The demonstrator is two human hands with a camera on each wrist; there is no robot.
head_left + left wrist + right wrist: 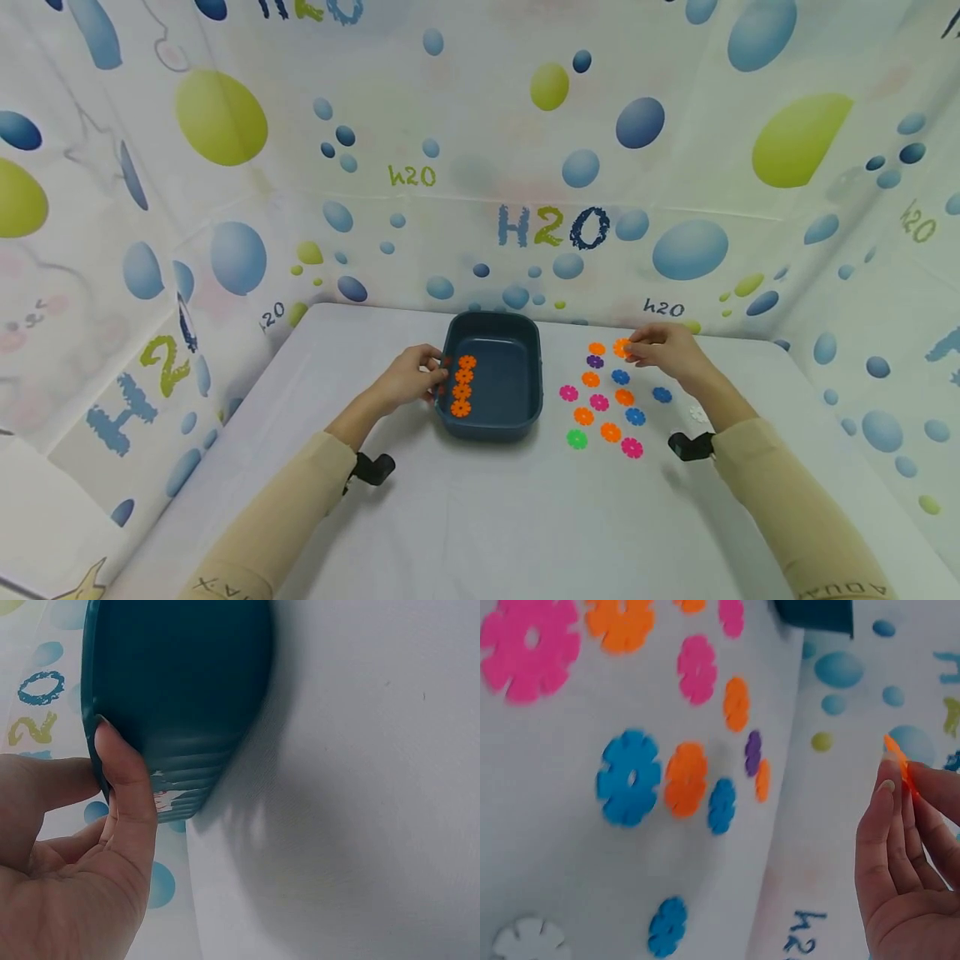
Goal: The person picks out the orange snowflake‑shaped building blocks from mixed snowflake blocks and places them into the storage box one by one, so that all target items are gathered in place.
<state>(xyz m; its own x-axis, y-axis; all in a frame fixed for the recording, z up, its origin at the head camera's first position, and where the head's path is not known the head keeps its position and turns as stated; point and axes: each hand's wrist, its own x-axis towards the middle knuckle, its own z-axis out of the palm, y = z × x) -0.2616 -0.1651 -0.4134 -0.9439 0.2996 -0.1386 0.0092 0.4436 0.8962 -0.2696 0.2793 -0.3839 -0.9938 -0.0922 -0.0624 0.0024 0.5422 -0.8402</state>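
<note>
A dark teal plastic tub (504, 427) stands on the white table, with a column of orange notched discs (462, 390) inside along its left side. My left hand (408, 377) pinches the tub's left rim; in the left wrist view its thumb and fingers (126, 769) lie on either side of that edge. Over the far right of the table, my right hand (667, 348) pinches an orange notched disc (621, 348) between thumb and fingertips. The right wrist view shows this disc (901, 761) nearly edge-on. Below that hand lie loose discs, such as a blue one (620, 377).
Right of the tub, several flat notched discs lie spread out: orange, pink (599, 402), blue, purple (595, 362) and green (577, 439). A white disc (697, 413) sits beside my right forearm. A printed curtain (465, 125) rises behind the table.
</note>
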